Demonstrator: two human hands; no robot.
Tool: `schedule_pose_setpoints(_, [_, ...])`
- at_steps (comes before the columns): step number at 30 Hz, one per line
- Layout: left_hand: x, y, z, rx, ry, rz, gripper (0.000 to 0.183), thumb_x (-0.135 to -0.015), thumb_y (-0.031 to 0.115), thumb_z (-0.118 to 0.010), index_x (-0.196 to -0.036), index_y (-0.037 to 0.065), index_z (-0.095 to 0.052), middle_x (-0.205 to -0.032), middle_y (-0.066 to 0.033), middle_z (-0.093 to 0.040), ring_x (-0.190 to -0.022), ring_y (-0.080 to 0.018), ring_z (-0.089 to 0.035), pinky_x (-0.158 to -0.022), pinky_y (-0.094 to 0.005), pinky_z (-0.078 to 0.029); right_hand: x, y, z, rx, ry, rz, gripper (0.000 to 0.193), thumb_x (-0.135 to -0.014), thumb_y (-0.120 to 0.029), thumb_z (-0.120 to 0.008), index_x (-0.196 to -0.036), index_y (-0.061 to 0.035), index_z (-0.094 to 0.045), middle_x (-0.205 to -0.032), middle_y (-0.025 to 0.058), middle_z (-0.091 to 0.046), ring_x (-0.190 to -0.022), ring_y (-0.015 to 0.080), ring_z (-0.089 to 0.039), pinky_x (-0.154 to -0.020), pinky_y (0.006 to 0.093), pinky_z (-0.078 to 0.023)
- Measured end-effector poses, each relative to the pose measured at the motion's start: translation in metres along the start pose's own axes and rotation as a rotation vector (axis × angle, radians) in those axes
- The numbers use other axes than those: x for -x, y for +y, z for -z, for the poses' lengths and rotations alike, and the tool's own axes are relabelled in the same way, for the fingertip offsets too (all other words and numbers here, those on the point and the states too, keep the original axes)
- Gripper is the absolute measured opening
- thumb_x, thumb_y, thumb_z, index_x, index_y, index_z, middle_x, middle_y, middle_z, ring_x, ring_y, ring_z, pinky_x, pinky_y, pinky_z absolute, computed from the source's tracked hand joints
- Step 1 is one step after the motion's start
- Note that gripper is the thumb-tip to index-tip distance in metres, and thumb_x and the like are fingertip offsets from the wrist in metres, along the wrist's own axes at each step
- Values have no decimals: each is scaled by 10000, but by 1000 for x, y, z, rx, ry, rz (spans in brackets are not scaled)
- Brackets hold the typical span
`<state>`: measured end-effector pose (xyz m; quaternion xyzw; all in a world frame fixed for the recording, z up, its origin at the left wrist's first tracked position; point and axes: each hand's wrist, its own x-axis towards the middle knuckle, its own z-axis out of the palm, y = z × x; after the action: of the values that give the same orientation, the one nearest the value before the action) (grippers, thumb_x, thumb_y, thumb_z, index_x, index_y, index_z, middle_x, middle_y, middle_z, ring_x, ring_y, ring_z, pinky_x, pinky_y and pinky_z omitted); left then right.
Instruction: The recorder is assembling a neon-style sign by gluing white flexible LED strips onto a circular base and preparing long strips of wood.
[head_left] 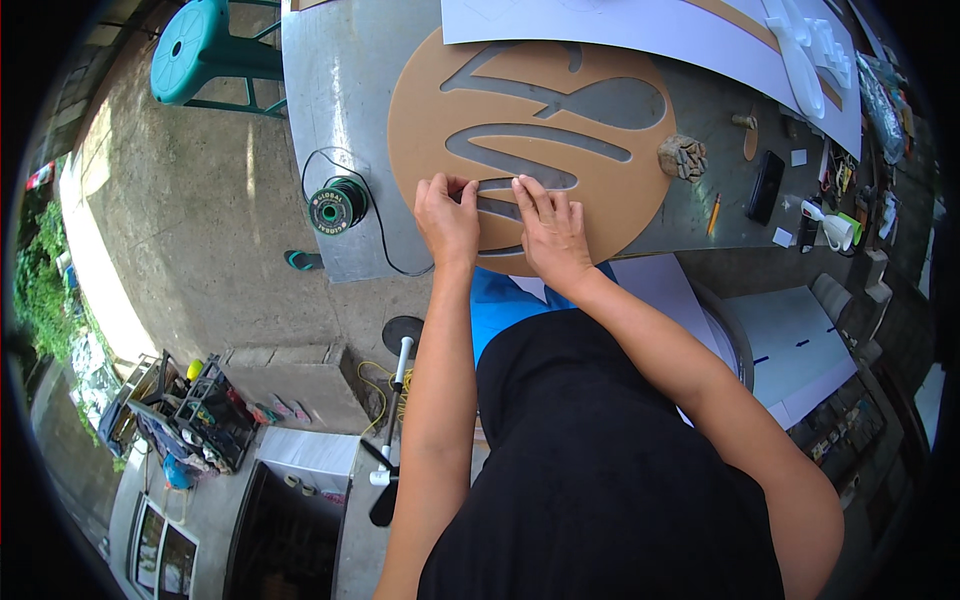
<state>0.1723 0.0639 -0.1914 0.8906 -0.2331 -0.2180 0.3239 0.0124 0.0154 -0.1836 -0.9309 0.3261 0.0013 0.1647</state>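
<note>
Here the fingers (462, 190) of the left hand (447, 222) lie close together, pressed flat on the brown round board (430, 110) at the edge of a curved cut-out; they grip nothing that shows. The right hand (551, 232) sits just beside it, fingers (528, 195) spread a little and also flat on the board, their tips at the same slot. Whether a thin strip lies under the fingertips is hard to tell, since the hands cover that spot.

The board rests on the grey metal bench (330, 80), its lower rim hanging past the bench's near edge and partly hidden by the right wrist. Its upper edge disappears under a large white sheet (620, 30), which is cut off by the top of the view.

To the left of the board sits a green wire spool (337, 205) with a black wire looping off it. To the right lie a small grey lump (682, 157), perhaps a stone, a pencil (714, 213) and a black flat device (766, 185); the clutter beyond is too small and bent to name. A teal stool (205, 50) stands on the concrete floor at the upper left.
</note>
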Motion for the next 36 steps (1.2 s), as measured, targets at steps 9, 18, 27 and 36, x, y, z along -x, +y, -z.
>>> schedule_pose_setpoints(9, [-3, -1, 1, -32, -20, 14, 164, -774, 87, -835, -814, 5, -699, -819, -122, -668, -759, -272, -684, -723, -387, -539, 3, 2, -2, -114, -9, -73, 739, -784, -60, -680, -1494, -86, -473, -1348, 91, -457, -1131, 295, -491, -883, 432, -413])
schedule_pose_setpoints(18, [-2, -2, 2, -42, -42, 16, 145, -788, 101, -830, -837, 14, -725, -836, -123, -663, -764, -269, -683, -718, -379, -541, 2, 5, -1, -145, -3, -58, 737, -780, -53, -681, -1488, -86, -480, -1323, 99, -463, -1127, 312, -491, -884, 449, -427])
schedule_pose_setpoints(27, [-1, -7, 0, -78, -52, -68, 123, -812, 108, -808, -867, 19, -745, -833, -121, -666, -767, -267, -683, -729, -379, -543, 3, 9, -4, -163, 14, -38, 734, -780, -65, -685, -1486, -87, -484, -1320, 99, -470, -1117, 314, -495, -890, 451, -430])
schedule_pose_setpoints(36, [-1, -7, 0, -91, -59, -68, 131, -825, 110, -799, -879, 16, -725, -853, -116, -668, -790, -274, -683, -733, -387, -538, 3, 8, -4, -150, 16, -39, 743, -778, -77, -693, -1490, -92, -479, -1317, 90, -474, -1108, 309, -496, -884, 444, -430])
